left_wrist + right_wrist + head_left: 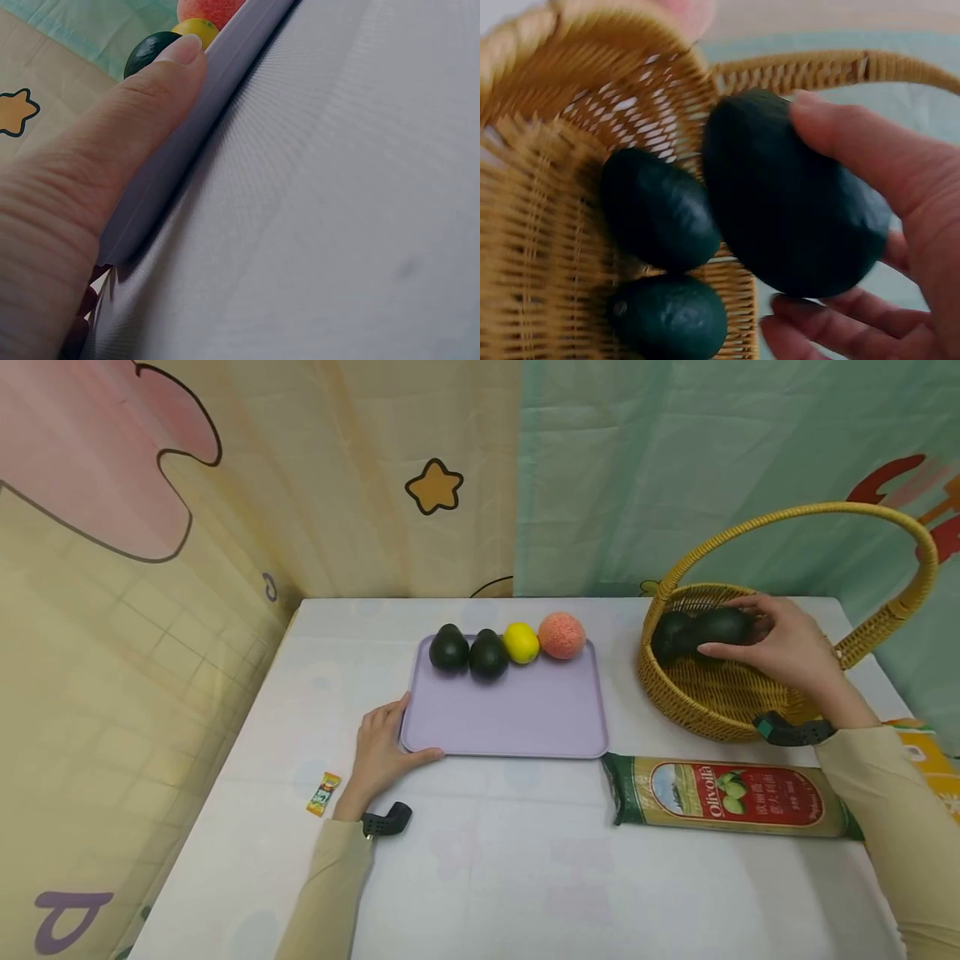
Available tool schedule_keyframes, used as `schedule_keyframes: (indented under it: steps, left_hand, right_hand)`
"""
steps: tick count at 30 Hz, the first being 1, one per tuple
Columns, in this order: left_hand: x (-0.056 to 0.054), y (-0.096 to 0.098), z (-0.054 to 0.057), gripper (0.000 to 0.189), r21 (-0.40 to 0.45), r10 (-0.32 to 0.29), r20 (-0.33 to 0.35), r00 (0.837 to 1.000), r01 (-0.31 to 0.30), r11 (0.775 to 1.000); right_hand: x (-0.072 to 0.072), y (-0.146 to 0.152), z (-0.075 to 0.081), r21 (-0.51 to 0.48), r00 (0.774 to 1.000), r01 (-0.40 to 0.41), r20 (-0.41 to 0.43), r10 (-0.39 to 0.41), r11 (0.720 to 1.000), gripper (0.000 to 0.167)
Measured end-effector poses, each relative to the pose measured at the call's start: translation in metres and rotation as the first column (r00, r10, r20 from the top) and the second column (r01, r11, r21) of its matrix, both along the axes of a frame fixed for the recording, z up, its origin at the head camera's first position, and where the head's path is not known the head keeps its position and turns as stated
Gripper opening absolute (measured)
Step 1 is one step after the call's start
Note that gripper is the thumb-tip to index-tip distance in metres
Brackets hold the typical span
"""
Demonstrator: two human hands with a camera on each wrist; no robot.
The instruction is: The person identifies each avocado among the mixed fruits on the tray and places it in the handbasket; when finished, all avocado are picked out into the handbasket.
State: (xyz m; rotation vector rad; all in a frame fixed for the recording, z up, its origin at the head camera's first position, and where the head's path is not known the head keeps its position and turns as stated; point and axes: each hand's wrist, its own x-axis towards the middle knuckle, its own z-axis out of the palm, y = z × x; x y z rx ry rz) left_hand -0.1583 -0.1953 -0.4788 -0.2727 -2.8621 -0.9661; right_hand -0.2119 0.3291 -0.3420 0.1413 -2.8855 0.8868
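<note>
My right hand [787, 639] holds a dark green avocado [787, 202] over the inside of a wicker basket [682, 702], thumb on one side and fingers on the other. Two more avocados [660, 210] lie in the basket beneath it. At the near left corner of a lilac tray [510, 718], my left hand [382, 752] grips the rim, its thumb along the front edge and its fingers at the left side. Along the tray's back edge sit two avocados [488, 656], a yellow lemon [521, 643] and a round pinkish-orange fruit [562, 636].
A pasta packet [735, 795] lies in front of the basket, close to the tray's near right corner. Left of my left hand is a small yellow-green sachet [323, 794]. The basket's tall handle [795, 512] arches above my right hand. An orange package [933, 768] shows beyond my right sleeve.
</note>
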Motion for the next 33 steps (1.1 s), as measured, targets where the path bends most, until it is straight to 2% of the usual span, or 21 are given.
schedule_keyframes:
  steps: [3,7,11,14,20,33]
  left_hand:
    - [-0.001,0.000,0.000,0.108,0.000,-0.002,-0.004,1.000,0.002,1.000]
    - [-0.001,0.001,0.000,0.108,0.001,-0.004,-0.008,1.000,0.004,1.000]
    - [-0.001,0.001,0.000,0.108,0.000,-0.002,-0.005,1.000,0.002,1.000]
    - [-0.001,0.001,0.000,0.108,0.005,-0.001,-0.002,1.000,0.001,1.000]
    - [-0.001,0.001,0.001,0.108,0.004,-0.006,0.002,1.000,0.006,1.000]
    - [-0.001,-0.001,-0.001,0.107,0.002,0.001,0.001,1.000,-0.001,1.000]
  right_hand:
    - [-0.007,0.003,-0.003,0.087,0.996,-0.080,0.043,0.077,0.993,0.073]
    - [-0.014,0.004,-0.007,0.176,0.982,-0.173,0.111,0.155,0.969,0.073]
    - [-0.018,0.004,-0.010,0.213,0.960,-0.235,0.201,0.193,0.948,0.075]
    - [-0.019,0.003,-0.012,0.224,0.948,-0.270,0.234,0.217,0.936,0.074]
    - [-0.021,0.003,-0.017,0.225,0.942,-0.288,0.240,0.233,0.931,0.073]
    - [-0.029,0.008,-0.021,0.170,0.932,-0.275,0.289,0.218,0.946,0.073]
